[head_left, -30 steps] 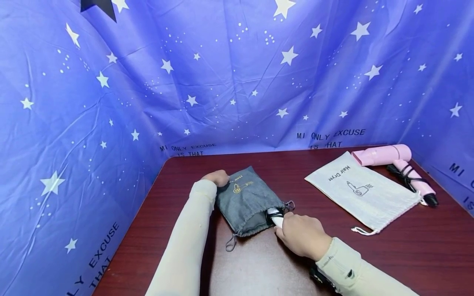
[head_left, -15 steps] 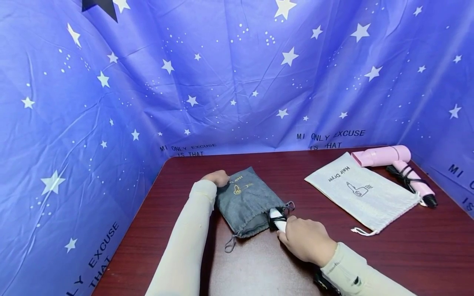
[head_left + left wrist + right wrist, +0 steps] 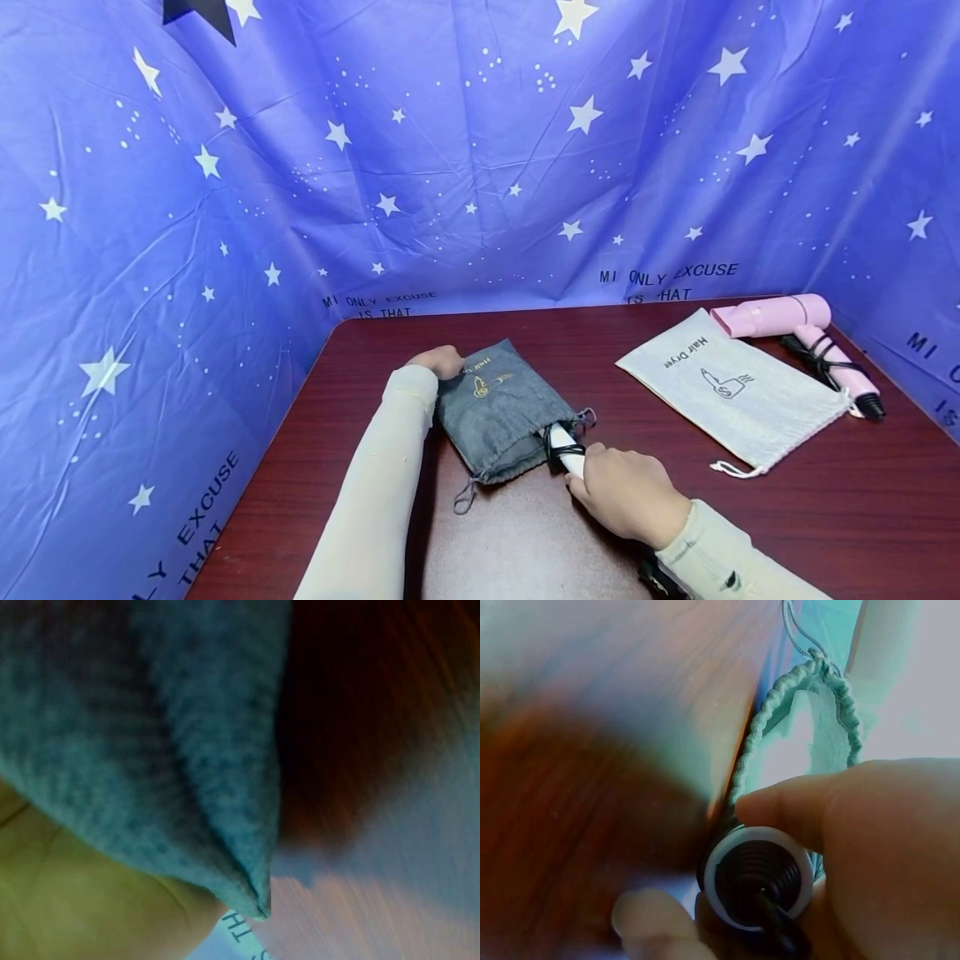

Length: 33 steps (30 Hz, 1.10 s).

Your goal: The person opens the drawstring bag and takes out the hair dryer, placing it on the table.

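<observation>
A grey drawstring bag (image 3: 501, 408) with a gold hair dryer print lies on the table, its gathered mouth facing the near side. My left hand (image 3: 438, 362) grips the bag's far left edge; the left wrist view has the palm (image 3: 97, 892) against the grey cloth. From the bag's mouth sticks the white handle of a hair dryer (image 3: 564, 445), wrapped in black cord. My right hand (image 3: 626, 492) holds this handle near its end, and the right wrist view looks onto the ringed end and black cord sleeve (image 3: 757, 879). The dryer's head is hidden inside the bag.
On the right lies a flat white drawstring bag (image 3: 727, 387) printed "Hair Dryer". Behind it a pink hair dryer (image 3: 783, 315) with cord-wrapped handle rests at the back right. A blue star-printed cloth (image 3: 480, 167) encloses the dark red table (image 3: 585, 342).
My right hand has drawn back slightly toward the lower right, and more of the white handle and black cord shows outside the bag. The left hand and bag have stayed nearly still.
</observation>
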Each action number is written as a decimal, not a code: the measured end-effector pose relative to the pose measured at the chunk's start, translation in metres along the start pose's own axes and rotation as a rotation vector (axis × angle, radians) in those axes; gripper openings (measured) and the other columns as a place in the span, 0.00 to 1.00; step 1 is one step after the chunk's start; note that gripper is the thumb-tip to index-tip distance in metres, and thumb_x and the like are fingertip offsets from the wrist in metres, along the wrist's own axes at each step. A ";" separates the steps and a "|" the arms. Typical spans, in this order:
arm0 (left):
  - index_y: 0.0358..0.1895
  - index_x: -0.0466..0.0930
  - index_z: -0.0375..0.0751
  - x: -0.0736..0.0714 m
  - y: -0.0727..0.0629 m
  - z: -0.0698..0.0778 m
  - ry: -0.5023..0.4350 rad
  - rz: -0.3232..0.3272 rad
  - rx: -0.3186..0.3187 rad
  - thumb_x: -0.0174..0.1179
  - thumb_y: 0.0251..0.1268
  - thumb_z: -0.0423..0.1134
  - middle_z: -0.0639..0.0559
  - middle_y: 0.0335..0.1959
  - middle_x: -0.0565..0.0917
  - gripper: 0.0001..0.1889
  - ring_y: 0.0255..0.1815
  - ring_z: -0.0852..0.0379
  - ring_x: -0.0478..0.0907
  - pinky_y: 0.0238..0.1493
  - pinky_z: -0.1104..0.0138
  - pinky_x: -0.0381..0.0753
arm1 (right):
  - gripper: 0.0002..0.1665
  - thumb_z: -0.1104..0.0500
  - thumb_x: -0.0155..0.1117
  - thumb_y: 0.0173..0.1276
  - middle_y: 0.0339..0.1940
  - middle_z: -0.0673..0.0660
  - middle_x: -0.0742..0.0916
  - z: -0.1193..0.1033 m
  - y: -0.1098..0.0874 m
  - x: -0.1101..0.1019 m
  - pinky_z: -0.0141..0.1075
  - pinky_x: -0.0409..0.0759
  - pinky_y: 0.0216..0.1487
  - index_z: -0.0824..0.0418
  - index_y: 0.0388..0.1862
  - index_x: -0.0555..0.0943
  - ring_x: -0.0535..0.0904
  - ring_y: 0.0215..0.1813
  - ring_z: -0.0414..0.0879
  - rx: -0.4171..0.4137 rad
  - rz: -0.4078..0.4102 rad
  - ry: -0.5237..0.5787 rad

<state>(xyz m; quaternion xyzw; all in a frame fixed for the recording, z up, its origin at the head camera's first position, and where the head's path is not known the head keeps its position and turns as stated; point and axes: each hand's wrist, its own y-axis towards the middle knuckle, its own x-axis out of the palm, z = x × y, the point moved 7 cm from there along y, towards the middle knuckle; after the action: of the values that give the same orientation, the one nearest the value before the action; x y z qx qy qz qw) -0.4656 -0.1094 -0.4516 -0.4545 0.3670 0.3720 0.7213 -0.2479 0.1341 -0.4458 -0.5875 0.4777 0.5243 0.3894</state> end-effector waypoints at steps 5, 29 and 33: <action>0.41 0.78 0.40 0.000 -0.003 0.001 -0.016 -0.003 -0.001 0.37 0.84 0.40 0.41 0.50 0.79 0.18 0.39 0.51 0.72 0.50 0.58 0.72 | 0.25 0.39 0.63 0.71 0.18 0.52 0.77 0.001 -0.002 0.001 0.51 0.73 0.21 0.59 0.28 0.73 0.77 0.21 0.49 -0.003 0.016 -0.009; 0.25 0.66 0.46 0.002 0.001 0.002 -0.005 0.012 0.013 0.39 0.83 0.38 0.47 0.35 0.73 0.20 0.29 0.56 0.67 0.43 0.62 0.71 | 0.24 0.40 0.65 0.69 0.18 0.52 0.77 0.005 -0.011 -0.003 0.51 0.72 0.20 0.57 0.26 0.73 0.77 0.20 0.49 -0.004 0.051 0.017; 0.26 0.67 0.46 0.002 -0.002 0.002 -0.030 0.004 0.007 0.39 0.84 0.39 0.48 0.33 0.71 0.19 0.28 0.56 0.66 0.44 0.61 0.71 | 0.24 0.40 0.65 0.68 0.18 0.52 0.76 0.005 -0.013 -0.005 0.50 0.70 0.19 0.56 0.25 0.72 0.76 0.19 0.49 -0.001 0.054 0.019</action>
<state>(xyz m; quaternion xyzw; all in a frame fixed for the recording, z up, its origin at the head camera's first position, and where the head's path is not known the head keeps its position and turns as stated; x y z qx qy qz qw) -0.4625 -0.1079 -0.4517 -0.4455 0.3584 0.3791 0.7276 -0.2368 0.1425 -0.4418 -0.5796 0.4969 0.5292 0.3703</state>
